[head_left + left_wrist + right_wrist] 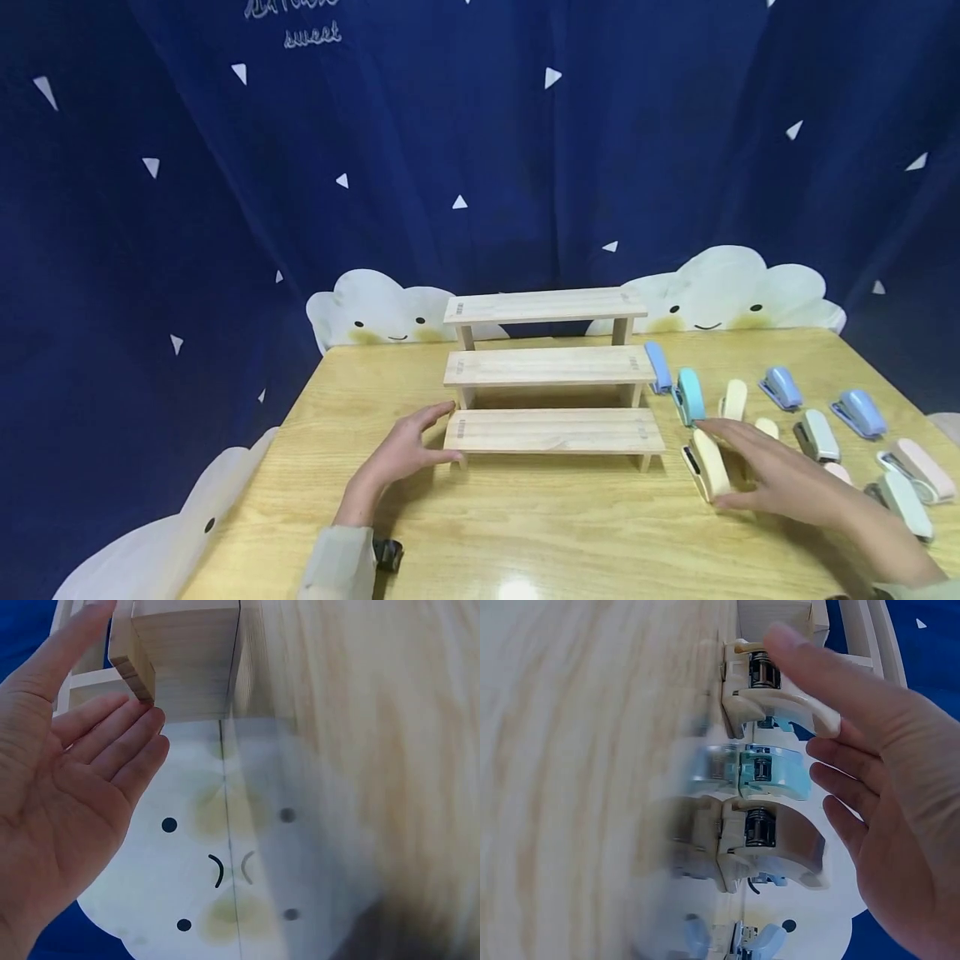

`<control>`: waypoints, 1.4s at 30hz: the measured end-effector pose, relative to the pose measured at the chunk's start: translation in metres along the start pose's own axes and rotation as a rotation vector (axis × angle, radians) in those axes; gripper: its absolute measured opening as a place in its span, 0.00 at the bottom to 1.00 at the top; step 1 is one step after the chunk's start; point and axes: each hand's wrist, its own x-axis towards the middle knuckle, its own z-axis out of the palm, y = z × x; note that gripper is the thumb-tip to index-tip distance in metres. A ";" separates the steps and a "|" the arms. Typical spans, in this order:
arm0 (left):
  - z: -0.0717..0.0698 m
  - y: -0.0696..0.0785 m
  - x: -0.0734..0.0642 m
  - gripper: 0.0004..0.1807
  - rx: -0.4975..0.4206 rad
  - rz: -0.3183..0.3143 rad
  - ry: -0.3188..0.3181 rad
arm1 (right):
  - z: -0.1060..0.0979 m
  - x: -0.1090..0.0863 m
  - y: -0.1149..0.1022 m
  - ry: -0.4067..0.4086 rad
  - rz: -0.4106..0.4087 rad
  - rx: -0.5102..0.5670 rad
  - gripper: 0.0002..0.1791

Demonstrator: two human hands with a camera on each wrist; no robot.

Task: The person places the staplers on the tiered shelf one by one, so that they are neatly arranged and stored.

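My right hand (780, 479) is at a cream stapler (711, 467) on the table, with its thumb at the near end and its index finger at the far end. In the right wrist view, the cream stapler (791, 705) lies between thumb and index finger; the other fingers are loosely bent. My left hand (400, 454) is at the left end of the three-tier wooden shelf (555, 432), thumb and fingers spread around the lowest board's end. In the left wrist view, its fingertips are close to the board end (135, 667); contact is unclear.
A teal stapler (690, 396) and a blue stapler (657, 367) stand right of the shelf. Further right are another cream stapler (735, 400), blue staplers (858, 412), white staplers (903, 504) and a pink stapler (922, 471). A dark blue curtain (487, 125) hangs behind the table.
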 end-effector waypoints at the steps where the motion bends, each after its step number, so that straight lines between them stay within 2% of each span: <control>1: 0.000 0.000 0.000 0.45 -0.003 0.000 -0.005 | 0.000 0.000 0.000 -0.007 0.007 -0.012 0.51; 10: -0.002 -0.002 0.002 0.39 -0.020 -0.025 -0.001 | 0.002 0.001 0.002 0.008 -0.011 -0.057 0.50; 26: -0.001 -0.003 0.001 0.38 -0.038 -0.031 0.006 | 0.003 0.002 0.002 0.040 -0.006 -0.048 0.49; 37: -0.001 -0.006 0.000 0.39 -0.075 -0.051 -0.012 | -0.002 0.005 0.000 0.067 0.059 -0.048 0.51; 42: -0.001 -0.007 0.000 0.38 -0.076 -0.053 -0.013 | -0.005 0.007 -0.002 0.124 0.073 -0.034 0.51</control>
